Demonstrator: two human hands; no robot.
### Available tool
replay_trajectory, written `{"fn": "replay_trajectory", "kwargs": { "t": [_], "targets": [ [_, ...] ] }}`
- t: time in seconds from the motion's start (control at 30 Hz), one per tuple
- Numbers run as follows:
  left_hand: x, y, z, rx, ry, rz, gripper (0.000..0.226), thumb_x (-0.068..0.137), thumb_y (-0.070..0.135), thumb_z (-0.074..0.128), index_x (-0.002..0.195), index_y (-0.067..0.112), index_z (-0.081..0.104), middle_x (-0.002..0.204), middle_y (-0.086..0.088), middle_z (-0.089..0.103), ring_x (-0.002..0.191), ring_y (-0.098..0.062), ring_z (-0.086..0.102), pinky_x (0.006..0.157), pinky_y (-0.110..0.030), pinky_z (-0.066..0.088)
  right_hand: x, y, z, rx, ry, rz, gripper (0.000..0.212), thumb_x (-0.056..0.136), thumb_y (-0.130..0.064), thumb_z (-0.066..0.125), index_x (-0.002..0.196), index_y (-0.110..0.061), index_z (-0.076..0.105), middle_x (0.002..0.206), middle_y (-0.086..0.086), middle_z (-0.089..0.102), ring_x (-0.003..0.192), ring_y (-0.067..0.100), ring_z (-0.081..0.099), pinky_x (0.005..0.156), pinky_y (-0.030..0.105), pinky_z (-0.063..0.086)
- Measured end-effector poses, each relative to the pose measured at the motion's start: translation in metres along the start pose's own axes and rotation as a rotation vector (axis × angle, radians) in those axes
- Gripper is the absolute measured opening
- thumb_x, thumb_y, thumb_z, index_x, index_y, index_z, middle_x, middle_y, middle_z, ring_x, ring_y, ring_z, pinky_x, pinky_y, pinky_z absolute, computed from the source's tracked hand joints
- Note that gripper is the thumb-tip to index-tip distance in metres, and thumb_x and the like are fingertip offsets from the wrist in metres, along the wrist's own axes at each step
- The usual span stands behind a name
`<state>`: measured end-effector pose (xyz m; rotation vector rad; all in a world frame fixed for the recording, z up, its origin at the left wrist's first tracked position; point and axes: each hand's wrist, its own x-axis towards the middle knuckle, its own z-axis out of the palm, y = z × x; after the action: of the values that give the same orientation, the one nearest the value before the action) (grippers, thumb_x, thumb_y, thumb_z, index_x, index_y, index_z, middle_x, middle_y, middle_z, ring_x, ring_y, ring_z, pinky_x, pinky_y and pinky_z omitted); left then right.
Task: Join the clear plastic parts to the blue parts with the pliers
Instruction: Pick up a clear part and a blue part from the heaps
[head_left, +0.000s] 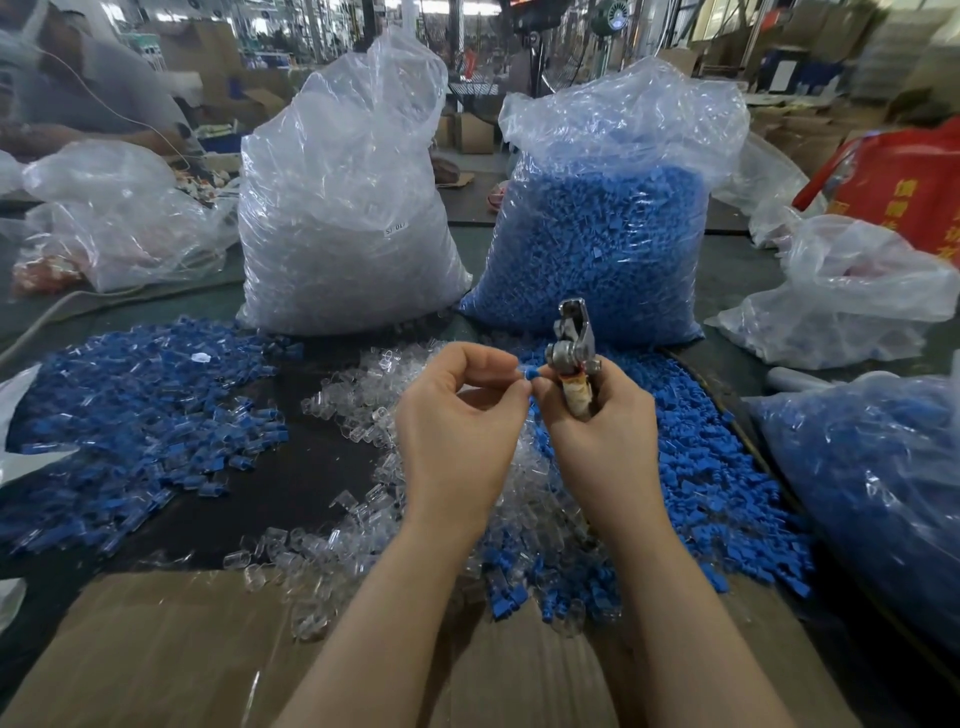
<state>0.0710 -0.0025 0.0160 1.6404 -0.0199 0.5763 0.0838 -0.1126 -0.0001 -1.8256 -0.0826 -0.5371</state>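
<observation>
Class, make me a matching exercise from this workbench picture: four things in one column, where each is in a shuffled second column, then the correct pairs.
Things
1. pliers
2. bag of clear parts
3. bag of blue parts
4. pile of joined parts

Places
A. back of the bench, right of centre
B. on the bench at the left
C. gripped in the right hand
D. back of the bench, left of centre

Pairs: 1-C, 2-D, 3-A, 4-B
</observation>
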Motion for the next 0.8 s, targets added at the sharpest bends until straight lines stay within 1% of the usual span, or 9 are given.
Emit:
{"fn": "replay_trajectory", "kwargs": {
  "t": [0.17,0.27,0.3,0.4,0.47,0.5,0.67,0.73,0.8],
  "targets": [
    [0.000,-0.002,0.000,0.030,0.031,0.036,0.021,0.076,0.009,0.082,0.081,0.024,0.069,0.078,0.016,0.072,0.070,0.002,0.069,0.063,-0.009,0.051,0.000,-0.004,-0.001,-0.003,-0.034,0.005,0.018,0.083,-0.032,0.064,0.084,-0.015,0.065,0.071,0.002,0.065,0.069,0.025,0.060,0.065,0.052,0.053],
    [0.001,-0.004,-0.002,0.036,0.069,0.041,0.023,0.076,0.011,0.083,0.078,0.028,0.067,0.076,0.019,0.070,0.068,0.001,0.068,0.062,-0.010,0.051,-0.001,-0.005,-0.001,0.012,-0.101,0.011,0.006,0.086,-0.024,0.065,0.083,-0.019,0.066,0.072,0.006,0.065,0.069,0.030,0.059,0.063,0.053,0.052],
    [0.002,-0.005,-0.003,0.036,0.076,0.035,0.024,0.076,0.011,0.083,0.078,0.029,0.067,0.076,0.019,0.070,0.068,0.001,0.068,0.062,-0.010,0.051,0.000,-0.004,-0.002,0.011,-0.124,0.019,0.005,0.088,-0.021,0.065,0.083,-0.023,0.067,0.073,0.005,0.066,0.070,0.029,0.059,0.065,0.051,0.052],
    [0.004,-0.008,-0.005,0.000,0.075,0.009,0.025,0.077,0.008,0.082,0.079,0.029,0.067,0.077,0.017,0.071,0.068,0.000,0.068,0.064,-0.012,0.051,0.003,-0.003,-0.007,0.029,-0.190,0.055,0.018,0.089,-0.014,0.066,0.085,-0.031,0.069,0.079,-0.008,0.070,0.073,0.016,0.064,0.065,0.035,0.054],
    [0.005,-0.008,-0.006,-0.043,0.069,0.000,0.024,0.077,0.006,0.082,0.081,0.025,0.068,0.078,0.013,0.071,0.069,0.000,0.067,0.065,-0.012,0.052,0.005,-0.001,-0.012,0.025,-0.241,0.077,0.017,0.089,-0.014,0.066,0.086,-0.030,0.070,0.080,-0.013,0.071,0.074,0.009,0.066,0.063,0.026,0.054],
    [0.005,-0.008,-0.006,-0.061,0.067,0.000,0.023,0.077,0.005,0.082,0.082,0.023,0.068,0.079,0.012,0.072,0.069,0.000,0.067,0.065,-0.013,0.052,0.006,0.001,-0.015,0.003,-0.267,0.084,0.015,0.089,-0.014,0.067,0.088,-0.028,0.070,0.080,-0.014,0.071,0.074,0.006,0.066,0.065,0.024,0.053],
    [0.006,-0.007,-0.008,-0.127,0.041,0.010,0.022,0.078,0.001,0.080,0.083,0.018,0.067,0.075,0.014,0.070,0.069,0.001,0.066,0.068,-0.016,0.054,0.007,0.003,-0.023,-0.091,-0.392,0.103,0.011,0.088,-0.015,0.067,0.090,-0.026,0.069,0.082,-0.011,0.071,0.076,0.006,0.065,0.075,0.033,0.055],
    [0.006,-0.006,-0.009,-0.145,0.021,0.022,0.022,0.079,-0.001,0.078,0.084,0.016,0.066,0.075,0.013,0.070,0.070,-0.001,0.067,0.070,-0.018,0.056,0.006,0.001,-0.023,-0.118,-0.433,0.095,0.009,0.089,-0.016,0.067,0.092,-0.024,0.069,0.085,-0.005,0.071,0.081,0.012,0.065,0.080,0.042,0.056],
    [0.006,-0.006,-0.010,-0.166,0.005,0.024,0.022,0.079,-0.002,0.077,0.084,0.015,0.065,0.075,0.011,0.070,0.071,-0.003,0.068,0.071,-0.020,0.057,0.006,0.000,-0.024,-0.136,-0.461,0.080,0.008,0.090,-0.016,0.067,0.095,-0.022,0.068,0.088,-0.001,0.070,0.085,0.019,0.065,0.083,0.047,0.054]
  ]
}}
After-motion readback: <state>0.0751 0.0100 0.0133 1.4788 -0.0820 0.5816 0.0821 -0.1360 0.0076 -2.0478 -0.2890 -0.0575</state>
